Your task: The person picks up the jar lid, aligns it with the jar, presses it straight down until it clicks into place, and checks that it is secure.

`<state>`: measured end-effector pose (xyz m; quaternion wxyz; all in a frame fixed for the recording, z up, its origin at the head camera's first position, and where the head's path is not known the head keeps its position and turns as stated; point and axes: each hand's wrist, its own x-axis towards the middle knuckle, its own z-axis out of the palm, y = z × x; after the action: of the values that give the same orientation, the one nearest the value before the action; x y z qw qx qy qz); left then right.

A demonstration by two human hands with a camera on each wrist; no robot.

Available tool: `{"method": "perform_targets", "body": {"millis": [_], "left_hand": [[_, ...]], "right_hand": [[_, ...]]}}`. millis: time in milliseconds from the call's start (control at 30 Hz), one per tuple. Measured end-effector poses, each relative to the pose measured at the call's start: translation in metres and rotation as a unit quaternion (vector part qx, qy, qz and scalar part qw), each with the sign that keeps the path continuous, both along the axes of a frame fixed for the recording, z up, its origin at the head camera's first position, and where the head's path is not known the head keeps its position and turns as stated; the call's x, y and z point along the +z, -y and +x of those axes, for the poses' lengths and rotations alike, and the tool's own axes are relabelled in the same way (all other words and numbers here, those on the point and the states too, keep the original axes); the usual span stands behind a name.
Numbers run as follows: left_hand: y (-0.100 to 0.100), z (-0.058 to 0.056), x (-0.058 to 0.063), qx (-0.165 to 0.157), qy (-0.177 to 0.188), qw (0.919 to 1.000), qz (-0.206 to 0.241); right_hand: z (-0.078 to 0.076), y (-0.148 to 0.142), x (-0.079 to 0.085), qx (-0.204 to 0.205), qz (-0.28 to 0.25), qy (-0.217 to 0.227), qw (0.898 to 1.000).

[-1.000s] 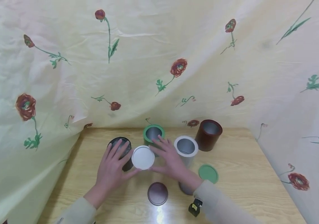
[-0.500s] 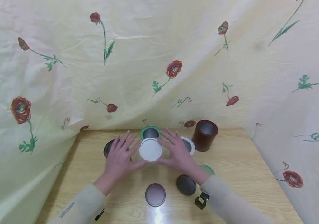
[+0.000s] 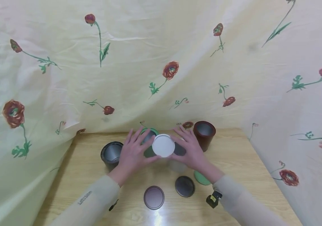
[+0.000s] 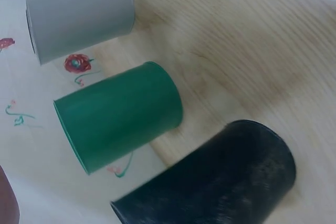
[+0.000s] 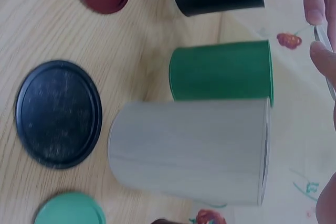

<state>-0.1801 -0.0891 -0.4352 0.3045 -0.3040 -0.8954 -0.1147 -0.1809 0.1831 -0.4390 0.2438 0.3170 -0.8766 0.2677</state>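
Observation:
Both hands hold a round white lid (image 3: pixel 163 145) up above the canisters. My left hand (image 3: pixel 133 150) pinches its left edge with thumb and forefinger, and my right hand (image 3: pixel 188 147) grips the right edge the same way. The other fingers are spread. Below the right hand stands a white canister (image 5: pixel 189 150), mostly covered in the head view. A green canister (image 4: pixel 123 116) is behind the left fingers. To the left of that hand stands an open black canister (image 3: pixel 112 153). A brown canister (image 3: pixel 204 138), also open, is beyond the right hand.
Three loose lids lie on the wooden table (image 3: pixel 251 182): a dark red one (image 3: pixel 153 197) in front, a black one (image 3: pixel 184 186) beside it, and a green one (image 3: pixel 201 178) partly under the right forearm. A flowered cloth (image 3: pixel 138 78) hangs behind the table.
Both hands have carried the white lid rightward and slightly up, from beside the black canister to between the green and white ones. The black canister and black lid are uncovered. The view has shifted slightly.

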Motion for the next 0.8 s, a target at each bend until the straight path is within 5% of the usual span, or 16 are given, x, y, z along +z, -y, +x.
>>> {"method": "perform_targets", "body": {"millis": [200,600,800], "left_hand": [[-0.017,-0.009,0.003,-0.013,0.003,0.9997,-0.019],[-0.042,-0.023,0.011,-0.025,0.098,0.9934,-0.054],[-0.050,-0.029,0.010,-0.013,0.115,0.9902,-0.078]], "right_hand": [[-0.001,-0.017,0.001,-0.018,0.009,-0.002,1.000],[-0.002,-0.041,0.001,-0.041,0.013,0.054,0.998],[-0.004,-0.047,-0.003,-0.038,0.004,0.061,0.997]]}}
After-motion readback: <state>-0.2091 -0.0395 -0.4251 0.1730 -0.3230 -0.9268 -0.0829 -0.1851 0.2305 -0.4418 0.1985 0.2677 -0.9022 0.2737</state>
